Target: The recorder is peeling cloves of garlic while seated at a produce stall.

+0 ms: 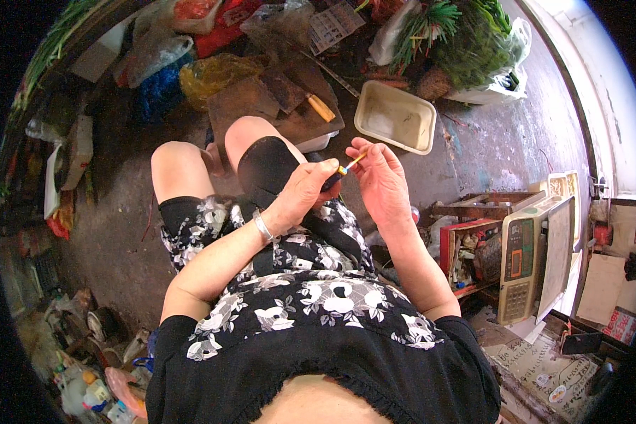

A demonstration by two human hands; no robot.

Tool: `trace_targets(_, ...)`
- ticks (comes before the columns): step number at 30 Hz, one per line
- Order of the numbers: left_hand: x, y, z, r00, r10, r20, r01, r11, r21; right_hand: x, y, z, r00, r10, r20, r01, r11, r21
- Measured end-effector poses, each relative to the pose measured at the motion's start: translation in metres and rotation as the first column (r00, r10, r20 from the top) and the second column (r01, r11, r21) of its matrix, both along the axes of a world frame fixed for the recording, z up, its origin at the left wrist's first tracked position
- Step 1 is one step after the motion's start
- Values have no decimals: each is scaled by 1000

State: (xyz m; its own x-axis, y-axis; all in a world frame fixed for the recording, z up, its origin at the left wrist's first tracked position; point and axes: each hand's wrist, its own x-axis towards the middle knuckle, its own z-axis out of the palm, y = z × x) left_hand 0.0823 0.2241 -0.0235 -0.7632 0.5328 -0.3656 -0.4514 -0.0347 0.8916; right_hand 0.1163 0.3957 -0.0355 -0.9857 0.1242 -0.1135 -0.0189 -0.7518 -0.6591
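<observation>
My left hand [305,193] is closed around a small dark object with a yellow top, probably a lighter [335,177], its thumb on the upper end. Close by on its right, my right hand [379,177] pinches a thin yellowish stick [356,160] between thumb and fingertips. The stick's lower end meets the yellow top, where a small bluish-white spot shows. Both hands are above my lap, over a black and white floral garment [339,297]. Part of the dark object is hidden by my left fingers.
Beyond my knees, a wide blade with a wooden handle [321,108] lies on a brown board [244,100]. A cream plastic tub [395,117] stands right of it. Bagged greens [471,53] are at the upper right. A weighing scale [524,265] stands at the right beside a red box [453,249].
</observation>
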Motion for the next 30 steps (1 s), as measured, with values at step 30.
trace_targets(30,-8,4,-3,981,-126,148,128,992,-5,143,143,-77,757,-609,236,132,497,858)
